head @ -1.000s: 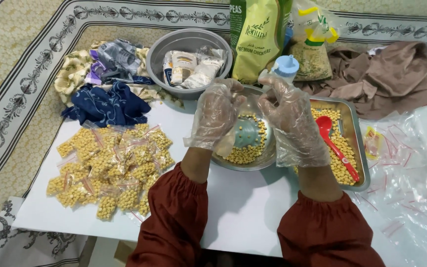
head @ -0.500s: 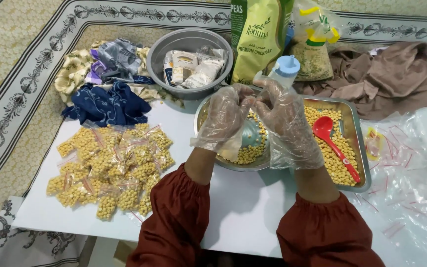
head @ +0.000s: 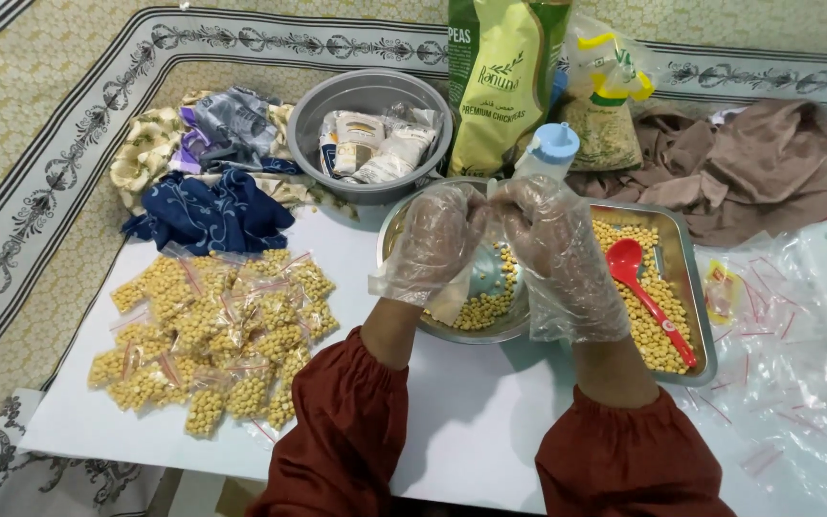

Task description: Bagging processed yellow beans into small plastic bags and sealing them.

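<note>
While gloved, left hand [head: 437,239], right hand [head: 557,249], over bowl [head: 404,206]

green bag [head: 502,86] top cut off, bowl [head: 490,321] partly hidden

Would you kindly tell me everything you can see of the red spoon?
The red spoon looks like glossy plastic, with a round bowl and a long, thin handle. It lies flat in the rectangular metal tray, on yellow chickpeas, bowl towards the far end, handle running towards the tray's near right corner. No hand touches it; the gloved right hand is just beside it.
</note>
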